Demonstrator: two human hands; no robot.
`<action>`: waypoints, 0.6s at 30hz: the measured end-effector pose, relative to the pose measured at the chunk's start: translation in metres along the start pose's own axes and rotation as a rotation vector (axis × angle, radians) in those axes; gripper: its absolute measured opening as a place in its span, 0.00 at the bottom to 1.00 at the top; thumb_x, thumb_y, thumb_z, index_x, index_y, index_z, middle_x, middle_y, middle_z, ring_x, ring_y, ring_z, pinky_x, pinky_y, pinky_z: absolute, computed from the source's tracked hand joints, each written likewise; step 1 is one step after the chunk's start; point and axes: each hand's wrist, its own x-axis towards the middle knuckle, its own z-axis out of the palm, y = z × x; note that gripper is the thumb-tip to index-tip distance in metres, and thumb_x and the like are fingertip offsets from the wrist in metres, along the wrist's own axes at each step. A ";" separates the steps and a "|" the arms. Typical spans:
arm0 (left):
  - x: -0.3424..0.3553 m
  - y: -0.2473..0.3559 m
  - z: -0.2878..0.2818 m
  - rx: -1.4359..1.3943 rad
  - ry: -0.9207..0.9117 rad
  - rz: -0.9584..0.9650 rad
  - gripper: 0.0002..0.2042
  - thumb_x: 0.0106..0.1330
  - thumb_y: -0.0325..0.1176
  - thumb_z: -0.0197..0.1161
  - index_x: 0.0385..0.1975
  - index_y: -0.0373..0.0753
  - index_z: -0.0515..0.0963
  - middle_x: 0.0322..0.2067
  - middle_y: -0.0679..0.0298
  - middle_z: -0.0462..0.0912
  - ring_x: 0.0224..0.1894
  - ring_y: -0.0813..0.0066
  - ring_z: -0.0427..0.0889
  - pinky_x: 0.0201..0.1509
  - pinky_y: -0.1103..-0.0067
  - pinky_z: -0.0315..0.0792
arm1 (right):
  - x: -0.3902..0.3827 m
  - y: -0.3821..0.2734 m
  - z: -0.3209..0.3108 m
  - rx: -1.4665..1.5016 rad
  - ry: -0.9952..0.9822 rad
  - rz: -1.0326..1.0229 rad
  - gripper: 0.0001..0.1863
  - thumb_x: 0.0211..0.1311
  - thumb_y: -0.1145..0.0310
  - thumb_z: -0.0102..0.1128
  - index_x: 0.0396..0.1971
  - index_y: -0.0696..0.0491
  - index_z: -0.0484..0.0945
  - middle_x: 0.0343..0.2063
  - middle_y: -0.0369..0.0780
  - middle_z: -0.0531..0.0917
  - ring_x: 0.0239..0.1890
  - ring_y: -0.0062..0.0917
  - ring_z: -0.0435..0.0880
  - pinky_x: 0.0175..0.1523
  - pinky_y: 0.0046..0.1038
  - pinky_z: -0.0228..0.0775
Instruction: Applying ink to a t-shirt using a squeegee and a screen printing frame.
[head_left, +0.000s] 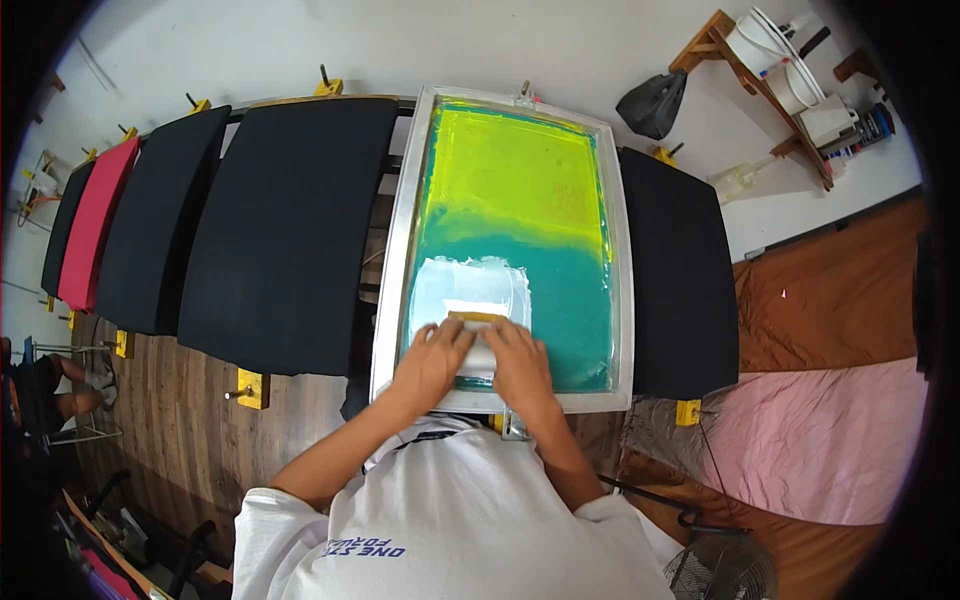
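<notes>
A screen-printing frame [622, 270] with a pale metal rim lies in front of me. Its mesh [560, 310] is teal in the near part and yellow-green in the far part. White ink [475, 275] covers a patch at the near left of the mesh. On this patch, close to the frame's near end, a squeegee [478, 317] with a yellowish edge is gripped from both sides. My left hand [437, 358] closes on its left end, my right hand [518, 362] on its right end. My fingers and thumbs partly cover the squeegee.
Black-covered boards [290, 230] and a red one [97, 225] stand in a row to the left. Another black board [675, 280] is just right of the frame. A wall shelf [765, 95] holds white buckets. A fan [722, 568] stands low at right. Another person's legs [75, 385] show far left.
</notes>
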 end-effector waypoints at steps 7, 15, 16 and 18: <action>-0.039 0.026 -0.019 -0.037 -0.170 0.013 0.27 0.52 0.17 0.58 0.58 0.31 0.73 0.57 0.48 0.75 0.61 0.55 0.73 0.67 0.61 0.64 | -0.043 -0.022 -0.012 0.060 -0.119 0.014 0.29 0.47 0.84 0.59 0.54 0.53 0.77 0.54 0.43 0.76 0.59 0.37 0.73 0.61 0.44 0.60; 0.002 -0.013 -0.027 -0.052 0.042 -0.023 0.26 0.48 0.14 0.57 0.52 0.31 0.75 0.52 0.48 0.78 0.56 0.52 0.76 0.62 0.61 0.66 | 0.017 -0.017 0.005 0.020 0.038 -0.038 0.27 0.47 0.85 0.56 0.52 0.52 0.78 0.53 0.42 0.78 0.56 0.36 0.76 0.57 0.40 0.63; -0.002 -0.013 -0.024 -0.052 0.045 -0.010 0.26 0.49 0.14 0.57 0.53 0.31 0.75 0.53 0.47 0.77 0.56 0.52 0.76 0.62 0.61 0.66 | 0.019 -0.015 0.008 -0.001 0.031 -0.041 0.27 0.48 0.85 0.56 0.52 0.52 0.78 0.53 0.42 0.78 0.57 0.36 0.75 0.57 0.40 0.63; -0.022 -0.008 -0.014 -0.068 -0.015 -0.014 0.33 0.45 0.13 0.59 0.58 0.33 0.71 0.57 0.47 0.75 0.60 0.50 0.74 0.64 0.61 0.65 | -0.003 -0.018 0.009 -0.002 0.021 -0.046 0.27 0.48 0.84 0.56 0.52 0.52 0.78 0.53 0.42 0.77 0.59 0.36 0.74 0.59 0.42 0.61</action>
